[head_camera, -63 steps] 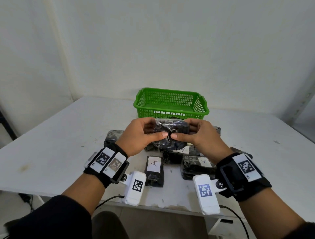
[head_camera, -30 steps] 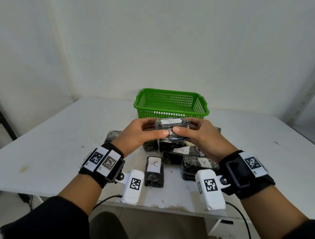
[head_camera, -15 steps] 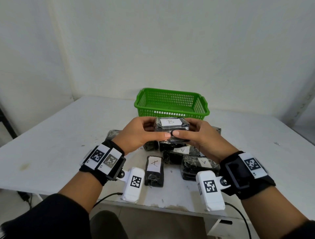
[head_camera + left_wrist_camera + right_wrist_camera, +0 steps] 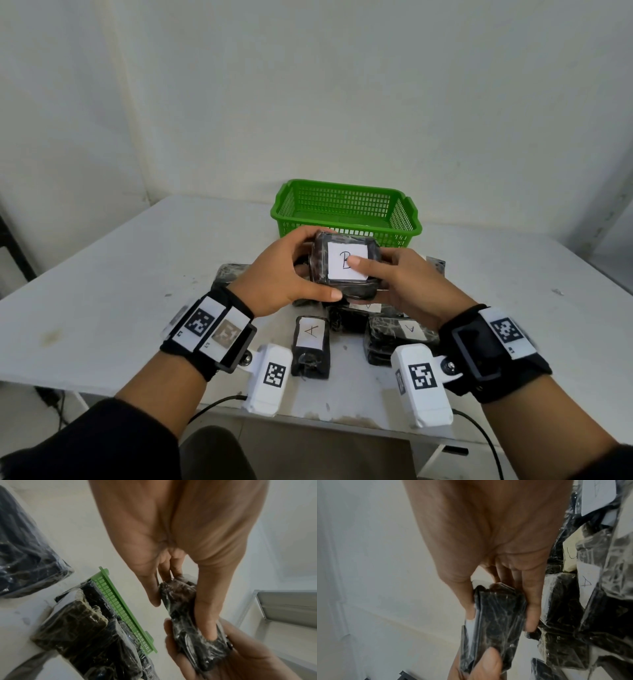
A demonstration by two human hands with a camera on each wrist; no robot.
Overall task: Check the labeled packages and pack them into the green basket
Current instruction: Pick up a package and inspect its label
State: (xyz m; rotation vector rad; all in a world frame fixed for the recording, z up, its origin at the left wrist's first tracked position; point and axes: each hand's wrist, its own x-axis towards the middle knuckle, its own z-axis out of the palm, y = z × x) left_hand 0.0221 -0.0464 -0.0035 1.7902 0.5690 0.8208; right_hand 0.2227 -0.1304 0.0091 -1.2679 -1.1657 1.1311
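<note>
Both hands hold one black plastic-wrapped package (image 4: 344, 270) up over the table (image 4: 102, 291), just in front of the green basket (image 4: 346, 214), label side tipped toward the head camera. White label (image 4: 346, 261) reads "B", partly covered by the right thumb. Left hand (image 4: 281, 277) grips the left end, thumb along the near lower edge, fingers curled over the far side; right hand (image 4: 404, 284) grips the right end, thumb pressed on the label face, fingers underneath. Wrist views agree: the left wrist view shows the thumb and fingers pinching the wrapped bundle, the right wrist view shows the same with the fingers behind it. Basket looks empty from here, though its floor is only partly seen. More wrapped packages lie on the table below the hands, in a loose cluster: one marked "A" (image 4: 311, 346) nearest the front edge, another labeled one (image 4: 399, 337) to its right, more behind them mostly hidden by the hands. Handling guess: the package looks light and compact, since a fingertip hold carries it. The wrap is shiny and crinkled, likely slick, and the contents look soft enough to dent a little. Best hold is on the short ends or across the narrow sides, squeezing the body rather than the loose film, and keeping off the paper label so it stays readable and doesn't peel. Step in hand looks like label check, with the drop into the basket not yet done.
</note>
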